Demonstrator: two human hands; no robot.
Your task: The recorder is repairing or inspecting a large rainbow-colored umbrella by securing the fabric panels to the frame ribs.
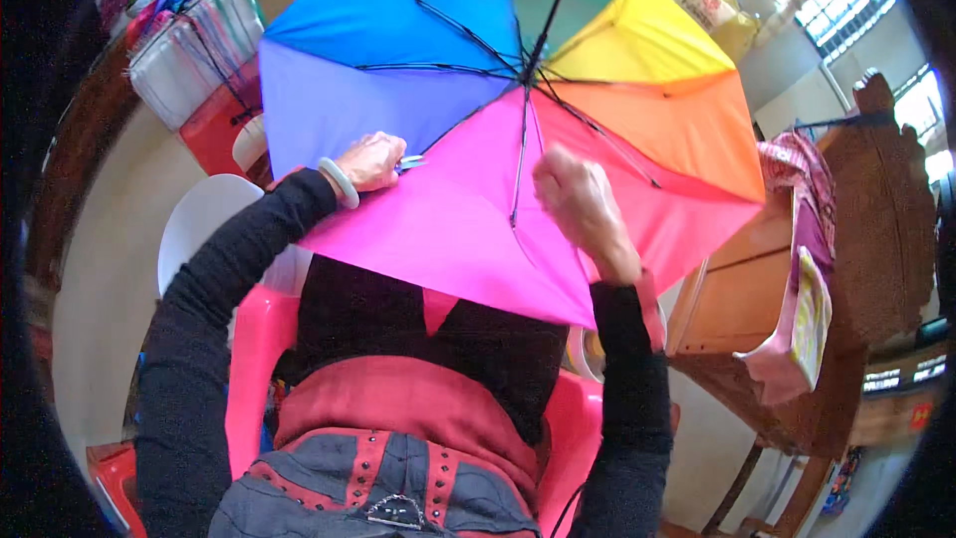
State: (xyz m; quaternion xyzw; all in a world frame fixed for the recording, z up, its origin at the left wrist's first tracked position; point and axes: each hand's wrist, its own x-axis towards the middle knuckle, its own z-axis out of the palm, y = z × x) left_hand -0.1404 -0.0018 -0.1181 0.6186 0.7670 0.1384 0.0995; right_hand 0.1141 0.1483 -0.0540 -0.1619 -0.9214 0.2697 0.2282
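Note:
An open rainbow-coloured umbrella (438,204) lies upside down across my lap, its dark shaft (555,15) and ribs facing up. At the pink panel's left edge, my left hand (370,163), with a pale bangle at the wrist, is closed around a small pair of scissors (410,164) with short metal tips and a bit of blue. My right hand (581,201) is a closed fist over the seam between the pink and red panels; what its fingers pinch is hidden. Beside it a thin curved line, perhaps thread, crosses the pink cloth.
I sit in a pink plastic chair (261,369). To the right stands a wooden cabinet (742,284) with cloths draped over it. A white stool seat (204,224) is at the left, below a covered stack (189,50). Bulging bags (702,0) sit at the back right.

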